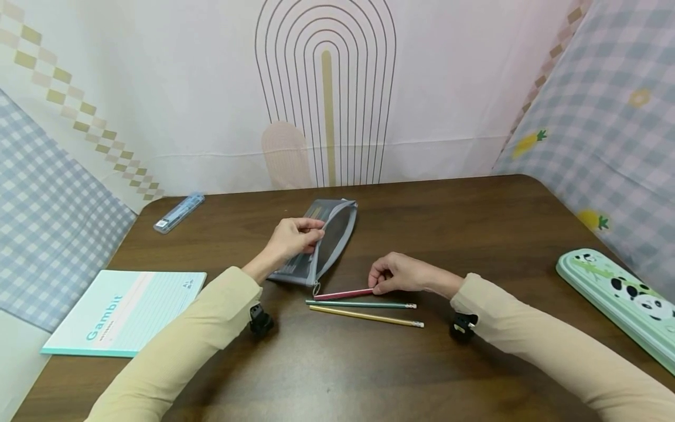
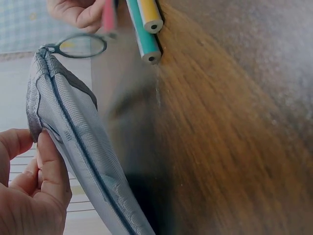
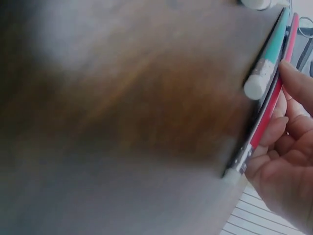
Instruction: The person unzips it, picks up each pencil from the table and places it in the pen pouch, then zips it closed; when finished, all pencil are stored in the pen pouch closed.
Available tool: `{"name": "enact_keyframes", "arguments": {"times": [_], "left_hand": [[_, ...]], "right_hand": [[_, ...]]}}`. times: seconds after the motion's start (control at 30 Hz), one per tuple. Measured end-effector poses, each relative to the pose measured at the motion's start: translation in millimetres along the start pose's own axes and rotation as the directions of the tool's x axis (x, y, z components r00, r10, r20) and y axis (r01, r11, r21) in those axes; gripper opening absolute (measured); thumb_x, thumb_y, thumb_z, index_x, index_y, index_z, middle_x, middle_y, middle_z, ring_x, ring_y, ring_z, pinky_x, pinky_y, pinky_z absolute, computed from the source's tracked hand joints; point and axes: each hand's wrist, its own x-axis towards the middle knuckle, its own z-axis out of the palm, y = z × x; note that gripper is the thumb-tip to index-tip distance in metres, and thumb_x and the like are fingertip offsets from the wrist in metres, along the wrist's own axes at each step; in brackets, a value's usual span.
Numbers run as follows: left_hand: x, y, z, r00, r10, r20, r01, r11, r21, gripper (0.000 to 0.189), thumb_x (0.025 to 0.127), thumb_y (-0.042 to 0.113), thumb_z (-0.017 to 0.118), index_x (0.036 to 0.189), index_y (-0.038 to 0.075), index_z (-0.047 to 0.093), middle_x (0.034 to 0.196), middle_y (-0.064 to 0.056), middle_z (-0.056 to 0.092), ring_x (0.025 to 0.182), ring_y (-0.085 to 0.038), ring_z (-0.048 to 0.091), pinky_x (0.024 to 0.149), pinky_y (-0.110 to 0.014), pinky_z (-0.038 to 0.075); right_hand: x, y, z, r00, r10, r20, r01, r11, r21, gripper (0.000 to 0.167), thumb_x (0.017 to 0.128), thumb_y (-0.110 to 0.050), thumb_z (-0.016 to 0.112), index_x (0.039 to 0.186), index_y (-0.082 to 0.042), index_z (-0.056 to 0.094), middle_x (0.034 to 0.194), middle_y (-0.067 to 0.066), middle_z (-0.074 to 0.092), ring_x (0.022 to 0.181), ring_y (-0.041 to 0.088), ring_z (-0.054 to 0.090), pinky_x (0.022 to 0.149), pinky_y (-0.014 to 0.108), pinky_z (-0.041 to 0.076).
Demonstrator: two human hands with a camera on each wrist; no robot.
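With thumb and fingers, my left hand (image 1: 295,237) pinches the edge of a grey mesh zip pouch (image 1: 333,234), whose mouth gapes toward the right. A ring pull hangs at the pouch's near corner. My right hand (image 1: 398,274) pinches a red pencil (image 3: 266,115) near its eraser end, low over the table. In the head view the red pencil's far end reaches the ring pull (image 2: 82,45). Just nearer lie a green pencil (image 1: 364,305) and a yellow pencil (image 1: 369,317), side by side, their white erasers to the right.
A Gambit notebook (image 1: 142,305) lies at the left of the brown table (image 1: 337,369). Behind it is a slim clear blue case (image 1: 180,212). At the right edge sits a green panda pencil case (image 1: 622,296). Patterned cloth hangs along the back and sides.
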Motion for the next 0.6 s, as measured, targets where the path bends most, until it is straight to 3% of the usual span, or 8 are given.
{"name": "enact_keyframes", "arguments": {"times": [0.33,0.5,0.6], "left_hand": [[-0.1,1.2,0.1,1.000,0.000,-0.002,0.000,1.000,0.004,0.033,0.089,0.012,0.061,0.119,-0.003,0.062,0.109,-0.020,0.066,0.077,-0.007,0.061,0.070,-0.027,0.057],[-0.4,1.4,0.2,1.000,-0.003,0.000,0.003,1.000,-0.005,0.033,0.090,0.011,0.060,0.120,-0.004,0.061,0.110,-0.021,0.065,0.077,-0.007,0.062,0.070,-0.027,0.057],[-0.9,1.2,0.2,1.000,-0.004,0.000,0.004,1.000,-0.004,0.034,0.090,0.011,0.060,0.120,-0.004,0.061,0.111,-0.022,0.065,0.078,-0.008,0.062,0.070,-0.026,0.057]], "right_hand": [[-9.0,-2.9,-8.0,1.000,-0.015,-0.023,0.018,0.993,0.113,0.006,0.088,-0.007,0.065,0.089,-0.002,0.064,0.078,0.000,0.059,0.067,0.008,0.048,0.058,0.019,0.043],[-6.2,-6.6,-8.1,0.993,0.064,-0.098,-0.041,0.975,0.220,0.011,0.091,-0.009,0.060,0.095,0.002,0.060,0.078,0.002,0.057,0.066,0.010,0.049,0.057,0.021,0.044],[-1.2,-7.6,-6.7,0.977,0.147,-0.157,-0.088,0.939,0.333,0.019,0.092,-0.008,0.058,0.104,0.007,0.057,0.080,0.004,0.057,0.068,0.010,0.051,0.060,0.023,0.047]]}}
